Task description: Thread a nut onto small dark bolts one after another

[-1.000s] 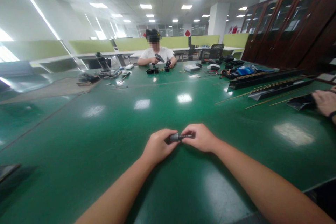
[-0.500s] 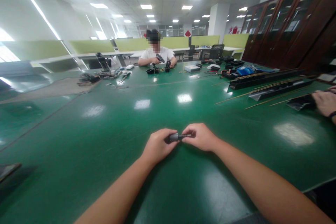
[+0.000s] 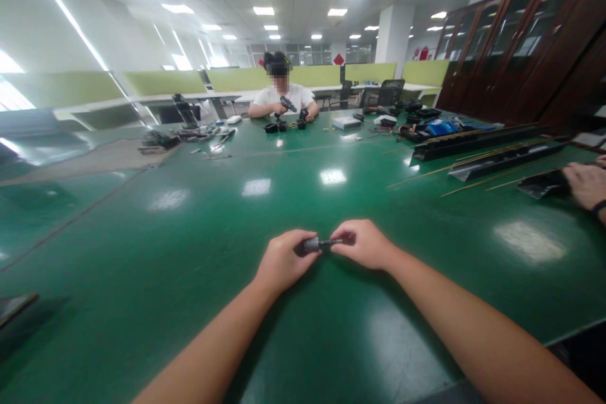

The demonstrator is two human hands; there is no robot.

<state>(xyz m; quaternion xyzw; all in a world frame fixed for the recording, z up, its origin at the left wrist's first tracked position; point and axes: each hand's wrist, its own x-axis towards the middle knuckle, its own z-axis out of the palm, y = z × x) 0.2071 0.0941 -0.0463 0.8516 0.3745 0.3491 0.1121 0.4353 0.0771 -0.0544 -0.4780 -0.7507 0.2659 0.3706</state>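
Note:
My left hand (image 3: 283, 261) is closed around a small grey and black cylinder (image 3: 311, 244), whose rear end is hidden in the palm. Out of the cylinder's right side a thin dark rod (image 3: 326, 242) points to my right hand (image 3: 362, 244). The thumb and fingers of that hand pinch the rod's far end. Both hands are low over the green table top (image 3: 199, 265), close together. The exact kind of the cylinder is too small to make out.
Across the table a person (image 3: 296, 98) holds a power drill (image 3: 288, 105). At the right, another person's hand (image 3: 586, 183) rests by black channel pieces (image 3: 502, 161) and thin brass-coloured rods (image 3: 419, 177). Loose parts (image 3: 208, 134) lie at far left, a blue item (image 3: 442, 127) at far right.
My right hand has shifted slightly up and right, away from the left. More of the dark rod shows between the hands. The left hand has barely moved.

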